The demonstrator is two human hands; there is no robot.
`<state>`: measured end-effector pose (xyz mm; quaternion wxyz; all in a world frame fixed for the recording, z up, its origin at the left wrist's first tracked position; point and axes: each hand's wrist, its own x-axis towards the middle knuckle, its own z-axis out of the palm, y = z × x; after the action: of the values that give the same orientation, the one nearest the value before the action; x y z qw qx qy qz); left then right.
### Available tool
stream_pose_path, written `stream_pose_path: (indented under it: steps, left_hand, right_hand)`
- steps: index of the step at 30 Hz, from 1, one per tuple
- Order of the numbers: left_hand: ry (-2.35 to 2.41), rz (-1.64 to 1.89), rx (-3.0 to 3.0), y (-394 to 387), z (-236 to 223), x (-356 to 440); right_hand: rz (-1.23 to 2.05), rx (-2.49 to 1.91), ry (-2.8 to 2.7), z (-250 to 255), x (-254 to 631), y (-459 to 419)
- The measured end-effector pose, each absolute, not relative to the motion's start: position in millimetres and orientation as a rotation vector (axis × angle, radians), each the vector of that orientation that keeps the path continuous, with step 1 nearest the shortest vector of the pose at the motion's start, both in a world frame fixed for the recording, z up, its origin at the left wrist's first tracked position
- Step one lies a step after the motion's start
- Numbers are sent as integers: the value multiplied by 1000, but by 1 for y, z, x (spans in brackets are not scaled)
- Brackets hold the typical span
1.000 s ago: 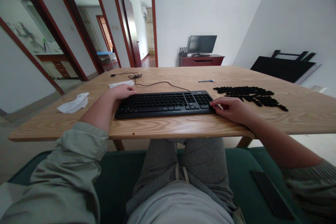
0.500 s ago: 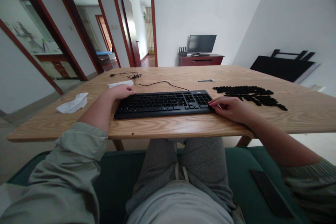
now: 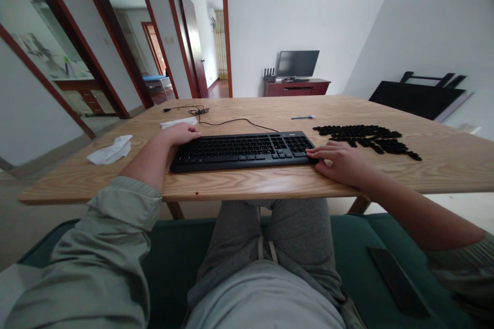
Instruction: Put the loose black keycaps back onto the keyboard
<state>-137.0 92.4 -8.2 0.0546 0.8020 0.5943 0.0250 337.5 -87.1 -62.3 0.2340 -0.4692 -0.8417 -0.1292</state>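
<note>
A black full-size keyboard [image 3: 241, 151] lies across the near part of the wooden table [image 3: 247, 185], its cable [image 3: 200, 111] curling away to the far left. My left hand [image 3: 179, 134] rests against the keyboard's left end, holding nothing. My right hand [image 3: 339, 163] lies at the keyboard's right end, fingertips on its number-pad corner, with nothing visible in its grip. Beyond that hand, a spread of loose black keycaps [image 3: 363, 136] covers part of the tabletop.
Crumpled white tissue [image 3: 110, 150] and a flat white tissue [image 3: 178, 122] lie left of the keyboard. A blue pen [image 3: 303, 117] lies near the far edge. A dark phone [image 3: 397, 281] sits on the green sofa [image 3: 358, 234] beneath my right arm.
My right hand has flattened slightly and shifted left along the keyboard's right end. The view has tilted slightly. My left hand and the keyboard stay in place.
</note>
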Motion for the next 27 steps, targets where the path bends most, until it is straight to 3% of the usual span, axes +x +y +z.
stream_pose_path:
  steps: [9, 27]
  left_hand:
    - [1827, 98, 2450, 88, -7, -136]
    - [1792, 155, 2445, 85, -9, -138]
  right_hand:
    - [-269, -1296, -2082, -65, 342, -96]
    - [-147, -1395, -2215, -55, 358, -95]
